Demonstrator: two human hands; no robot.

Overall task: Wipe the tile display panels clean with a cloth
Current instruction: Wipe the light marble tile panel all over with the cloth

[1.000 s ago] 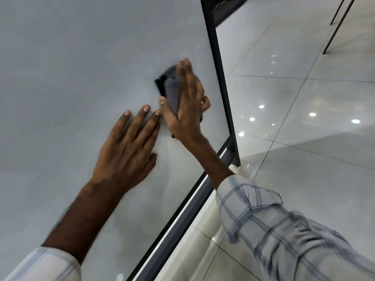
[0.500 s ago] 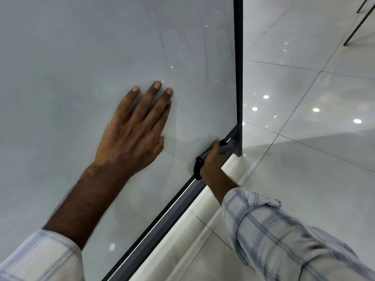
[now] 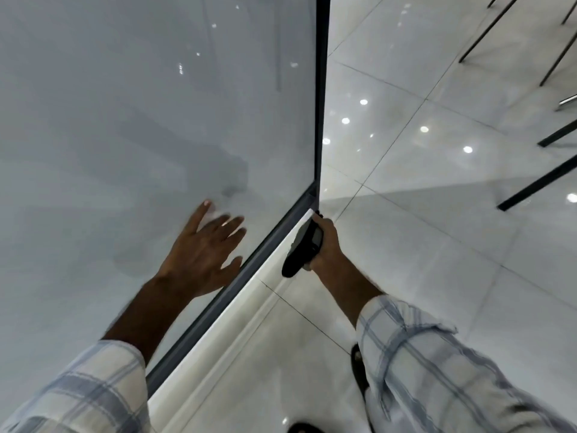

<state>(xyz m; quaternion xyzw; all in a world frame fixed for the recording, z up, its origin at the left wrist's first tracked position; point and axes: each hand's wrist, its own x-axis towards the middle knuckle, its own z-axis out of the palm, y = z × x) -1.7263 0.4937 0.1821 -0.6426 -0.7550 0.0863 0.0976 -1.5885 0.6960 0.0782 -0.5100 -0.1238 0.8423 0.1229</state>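
With the left hand [image 3: 203,251] flat on the glossy pale grey tile panel [image 3: 125,120], the right hand [image 3: 326,245] grips the bunched dark grey cloth [image 3: 304,248] beside its lower right corner; better flatten it and press along that edge

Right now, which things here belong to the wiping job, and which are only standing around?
For the job: tile panel; cloth, gripped by the right hand; left hand, open, at the panel.
Not for the job: glossy floor; black metal legs at far right.
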